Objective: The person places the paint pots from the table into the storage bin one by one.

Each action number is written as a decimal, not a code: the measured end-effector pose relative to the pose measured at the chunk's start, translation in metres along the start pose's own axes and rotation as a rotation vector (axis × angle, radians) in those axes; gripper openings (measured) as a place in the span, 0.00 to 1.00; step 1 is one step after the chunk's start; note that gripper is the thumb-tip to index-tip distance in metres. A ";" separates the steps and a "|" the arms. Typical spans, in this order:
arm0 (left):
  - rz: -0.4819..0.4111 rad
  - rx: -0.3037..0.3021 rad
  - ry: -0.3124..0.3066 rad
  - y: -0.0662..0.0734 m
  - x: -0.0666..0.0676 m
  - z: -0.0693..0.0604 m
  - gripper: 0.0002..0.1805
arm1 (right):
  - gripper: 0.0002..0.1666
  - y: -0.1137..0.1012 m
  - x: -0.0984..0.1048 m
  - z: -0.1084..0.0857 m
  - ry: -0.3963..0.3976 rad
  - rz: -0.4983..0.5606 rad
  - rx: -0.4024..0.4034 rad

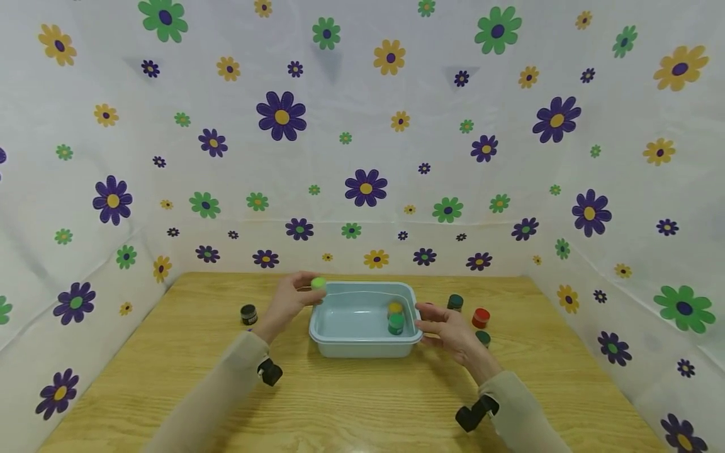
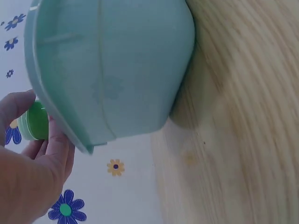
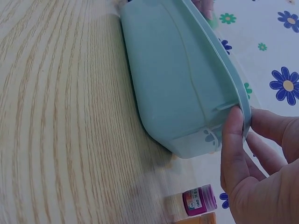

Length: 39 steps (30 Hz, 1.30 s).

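Observation:
A pale blue plastic basin (image 1: 362, 349) stands on the wooden table. Over its left rim my left hand (image 1: 290, 302) pinches a small paint jar with a light green lid (image 1: 319, 284); the left wrist view shows the same green jar (image 2: 35, 122) between thumb and fingers. At the opposite end my right hand (image 1: 450, 332) pinches the basin's rim, its thumb and fingers on either side of the edge in the right wrist view. Inside the basin, near the right wall, are a yellow-lidded jar (image 1: 394, 308) and a green jar (image 1: 396, 324).
A black jar (image 1: 248, 314) stands left of the basin. To the right are a dark green jar (image 1: 455, 302), a red jar (image 1: 481, 318) and another dark-lidded jar (image 1: 483, 338). A magenta jar (image 3: 199, 199) lies beside an orange one (image 3: 198, 219). Flower-patterned cloth (image 1: 365, 151) surrounds the table.

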<state>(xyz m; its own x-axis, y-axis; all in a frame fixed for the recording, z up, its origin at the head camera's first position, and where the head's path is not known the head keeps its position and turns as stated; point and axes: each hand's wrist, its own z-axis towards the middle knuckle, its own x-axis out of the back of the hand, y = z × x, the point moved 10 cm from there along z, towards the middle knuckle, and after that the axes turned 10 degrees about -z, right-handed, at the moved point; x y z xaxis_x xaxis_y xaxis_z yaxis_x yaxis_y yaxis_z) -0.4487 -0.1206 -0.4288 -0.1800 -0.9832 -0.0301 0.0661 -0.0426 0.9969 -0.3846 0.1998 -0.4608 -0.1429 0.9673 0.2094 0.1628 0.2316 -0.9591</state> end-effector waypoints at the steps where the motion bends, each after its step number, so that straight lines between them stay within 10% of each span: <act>1: -0.001 -0.004 0.001 0.000 -0.004 0.000 0.30 | 0.30 0.000 0.000 0.000 0.001 0.000 0.000; 39: 0.230 -0.011 -0.053 -0.009 -0.104 0.008 0.22 | 0.30 0.000 -0.002 -0.003 0.014 -0.004 -0.009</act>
<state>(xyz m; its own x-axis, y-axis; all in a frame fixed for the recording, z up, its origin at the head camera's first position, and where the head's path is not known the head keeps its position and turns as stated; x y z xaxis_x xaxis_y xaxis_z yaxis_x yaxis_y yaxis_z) -0.4387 -0.0164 -0.4338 -0.2100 -0.9566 0.2022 0.1223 0.1795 0.9761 -0.3811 0.1986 -0.4604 -0.1302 0.9676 0.2161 0.1710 0.2366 -0.9564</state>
